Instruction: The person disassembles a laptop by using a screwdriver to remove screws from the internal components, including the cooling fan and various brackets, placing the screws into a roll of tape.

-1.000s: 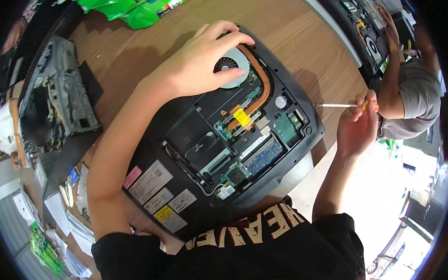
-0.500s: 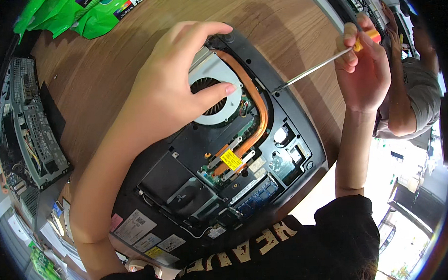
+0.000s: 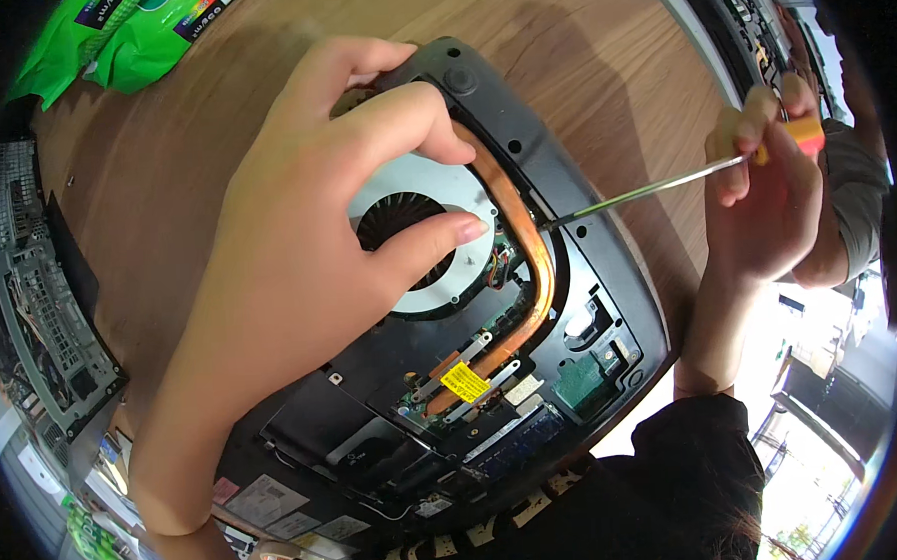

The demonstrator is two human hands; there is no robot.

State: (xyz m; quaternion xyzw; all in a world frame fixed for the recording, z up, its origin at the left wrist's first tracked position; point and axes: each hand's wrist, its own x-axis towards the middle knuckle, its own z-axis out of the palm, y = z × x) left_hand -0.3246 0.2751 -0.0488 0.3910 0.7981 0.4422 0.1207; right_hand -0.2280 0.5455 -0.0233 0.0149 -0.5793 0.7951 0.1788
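An open-bottomed black laptop (image 3: 596,281) shows its silver-rimmed fan (image 3: 468,269), curved copper heat pipe (image 3: 538,276) and yellow label (image 3: 464,382). My left hand (image 3: 306,226) lies over the fan and grips the laptop's upper edge with curled fingers. Its index tip is by the pipe, its thumb on the fan housing. My right hand (image 3: 760,196) pinches the yellow-red handle of a screwdriver (image 3: 645,188). The long shaft slants left and down, with its tip at the frame beside the pipe; whether it sits in a screw, I cannot tell.
A dismantled dark chassis (image 3: 60,327) stands at the left. Green plastic packs (image 3: 128,44) lie at the upper left of the wooden table (image 3: 559,55). At the right, behind my right hand, are a co-worker's grey sleeve (image 3: 850,192) and another opened laptop (image 3: 738,22).
My right hand has brought the screwdriver from the laptop's right edge up beside the copper pipe. My left index finger has curled down toward the pipe. The view has shifted closer.
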